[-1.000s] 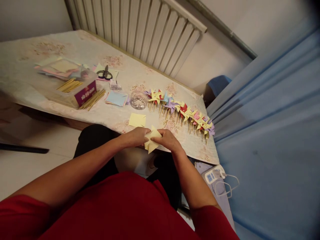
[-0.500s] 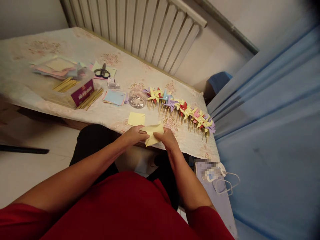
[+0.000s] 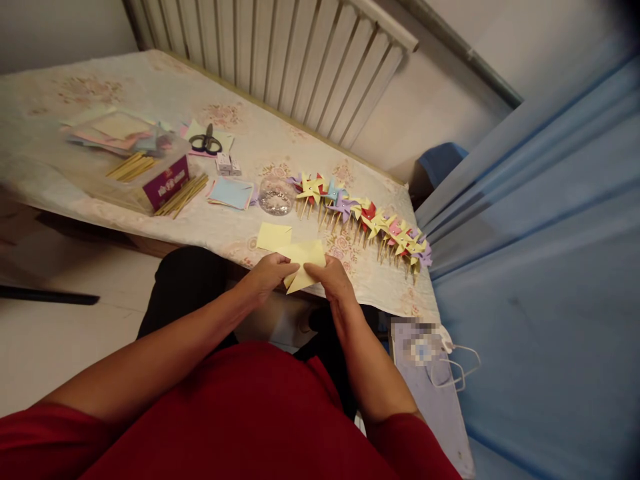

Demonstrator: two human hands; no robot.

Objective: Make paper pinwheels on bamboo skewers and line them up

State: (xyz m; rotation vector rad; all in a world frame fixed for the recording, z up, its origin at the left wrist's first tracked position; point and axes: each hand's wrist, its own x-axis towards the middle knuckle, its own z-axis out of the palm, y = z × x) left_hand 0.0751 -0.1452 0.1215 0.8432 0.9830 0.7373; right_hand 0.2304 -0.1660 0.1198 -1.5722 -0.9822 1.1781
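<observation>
A pale yellow sheet of paper point(image 3: 309, 257), with a slit opening at its lower edge, is held between my two hands just over the table's front edge. My left hand point(image 3: 273, 273) pinches its left side, thumb on top. On the right side my right hand point(image 3: 333, 275) grips it the same way, thumb lying across the paper. Just behind the left hand, a second yellow paper square point(image 3: 273, 236) lies on the cloth. Farther back is a round clear tub point(image 3: 277, 196) of small shiny pieces, beside a stack of coloured paper squares point(image 3: 231, 193).
A row of paper pinwheels point(image 3: 370, 220) on sticks runs along the table's right part. To the left sit a clear plastic box point(image 3: 167, 181) with wooden sticks point(image 3: 183, 196) beside it, black-handled scissors point(image 3: 205, 141) and small boxes point(image 3: 228, 165). A blue curtain point(image 3: 540, 267) hangs at right.
The held yellow sheet has flattened out and tilted, its surface now facing up more. My left fingers have shifted slightly on its edge. The things on the table stay put.
</observation>
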